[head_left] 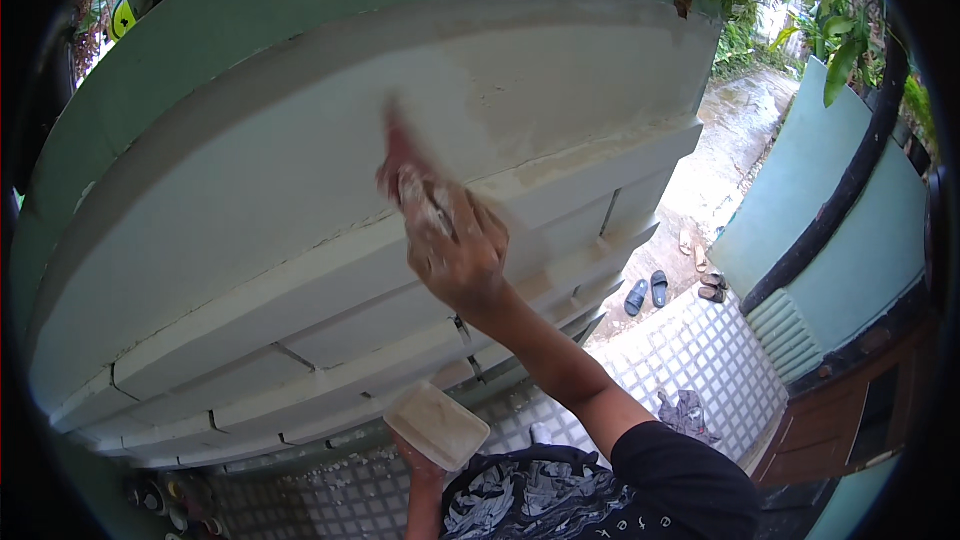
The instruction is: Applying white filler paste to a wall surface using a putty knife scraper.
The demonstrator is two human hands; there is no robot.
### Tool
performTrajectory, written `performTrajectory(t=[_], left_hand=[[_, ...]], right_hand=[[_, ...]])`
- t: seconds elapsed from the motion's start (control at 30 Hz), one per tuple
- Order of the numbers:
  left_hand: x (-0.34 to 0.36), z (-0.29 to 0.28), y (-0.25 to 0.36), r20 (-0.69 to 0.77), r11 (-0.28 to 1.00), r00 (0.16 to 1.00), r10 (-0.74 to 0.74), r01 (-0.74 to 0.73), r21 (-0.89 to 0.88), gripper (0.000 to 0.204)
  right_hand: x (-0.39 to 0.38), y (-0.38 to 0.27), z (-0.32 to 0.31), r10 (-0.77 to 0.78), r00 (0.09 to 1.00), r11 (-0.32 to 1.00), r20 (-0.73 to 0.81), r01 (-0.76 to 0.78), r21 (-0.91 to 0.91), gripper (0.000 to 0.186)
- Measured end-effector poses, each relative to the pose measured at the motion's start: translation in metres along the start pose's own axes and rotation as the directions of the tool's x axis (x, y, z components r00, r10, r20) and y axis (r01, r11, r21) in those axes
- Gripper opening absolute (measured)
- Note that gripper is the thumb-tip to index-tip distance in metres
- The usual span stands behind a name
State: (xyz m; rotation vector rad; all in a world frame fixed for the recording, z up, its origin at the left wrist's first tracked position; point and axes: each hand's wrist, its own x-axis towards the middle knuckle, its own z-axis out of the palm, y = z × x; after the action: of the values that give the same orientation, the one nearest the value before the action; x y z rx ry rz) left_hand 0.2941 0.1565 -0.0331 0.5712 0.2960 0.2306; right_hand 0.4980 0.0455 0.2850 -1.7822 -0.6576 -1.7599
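Note:
My right hand [455, 240], smeared with white, is closed on a red-handled tool [400, 145], too blurred to identify, held against or just in front of a pale wall panel [250, 190]. The panel has white and beige patches, with stepped ledges [200, 345] below it. Near the lower edge, my left hand [418, 455] grips a shallow rectangular cream tray [437, 423], partly covering that hand.
A tiled floor [720, 360] holds a crumpled cloth [685, 410]. Dark slippers [650, 292] and other footwear lie beside a concrete path [750, 110]. At the right are a light green wall [840, 230], plants [845, 50] and a wooden door [850, 405].

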Motion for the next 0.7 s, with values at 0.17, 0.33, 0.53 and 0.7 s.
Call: performTrajectory(t=[0.17, 0.33, 0.53, 0.7], left_hand=[[0.005, -0.010, -0.004, -0.028, 0.999, 0.999, 0.033, -0.033, 0.018, 0.069], [-0.007, -0.007, -0.001, 0.015, 0.993, 0.997, 0.071, -0.072, 0.090, 0.067], [-0.012, 0.008, 0.000, 0.109, 0.940, 0.982, 0.154, -0.180, 0.292, 0.067], [-0.006, 0.010, 0.003, 0.000, 0.996, 0.998, 0.059, -0.059, 0.065, 0.069]], right_hand=[[0.005, 0.051, -0.015, 0.141, 0.967, 0.946, -0.212, -0.068, 0.317, 0.031], [0.030, 0.070, -0.027, 0.386, 0.895, 0.902, -0.225, -0.417, -0.113, 0.032], [0.021, -0.001, 0.003, 0.027, 0.994, 0.991, -0.108, -0.013, 0.132, 0.041], [0.031, 0.018, -0.014, 0.103, 0.988, 0.964, -0.112, -0.071, 0.256, 0.036]])
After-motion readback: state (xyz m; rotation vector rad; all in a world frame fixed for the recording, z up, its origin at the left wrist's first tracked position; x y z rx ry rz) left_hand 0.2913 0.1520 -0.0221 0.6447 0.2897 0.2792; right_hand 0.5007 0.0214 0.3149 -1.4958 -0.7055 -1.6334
